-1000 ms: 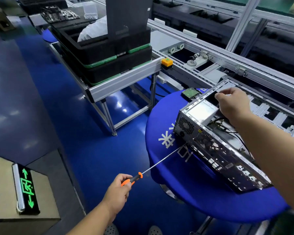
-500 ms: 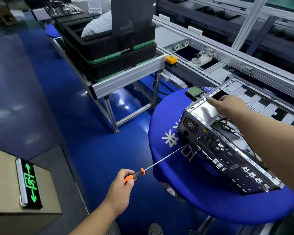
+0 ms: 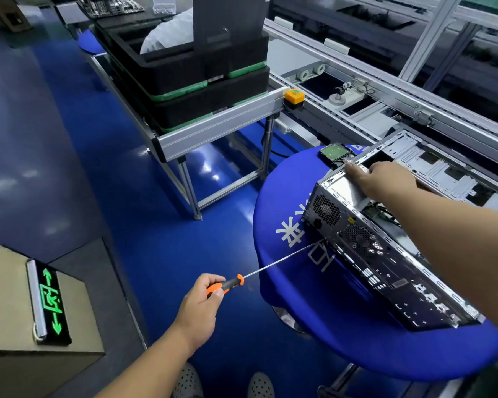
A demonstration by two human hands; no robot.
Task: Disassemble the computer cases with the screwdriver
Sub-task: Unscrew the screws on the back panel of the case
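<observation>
Nearest, two perforated shoes [image 3: 222, 383] are showing at the bottom edge on the blue floor [image 3: 144, 225]. Just above them the left hand [image 3: 197, 307] is gripping the orange-and-black handle of a long screwdriver [image 3: 250, 275], its fingers [image 3: 210, 278] curling round the handle and the thumb lying along it. The thin shaft is reaching up and right, its tip meeting the rear panel of the computer case [image 3: 385, 254] below the fan grilles. The case is lying on its side, open, on a round surface [image 3: 342, 340] covered in blue cloth with white characters. The right hand [image 3: 383, 180] is resting on the case's far top corner, fingers fairly straight and pressing down, holding nothing. Beyond the case a hard drive [image 3: 335, 153] is lying on the cloth. Farther off, stacked black trays [image 3: 190, 81] are sitting on an aluminium frame beside a conveyor line [image 3: 385, 90].
</observation>
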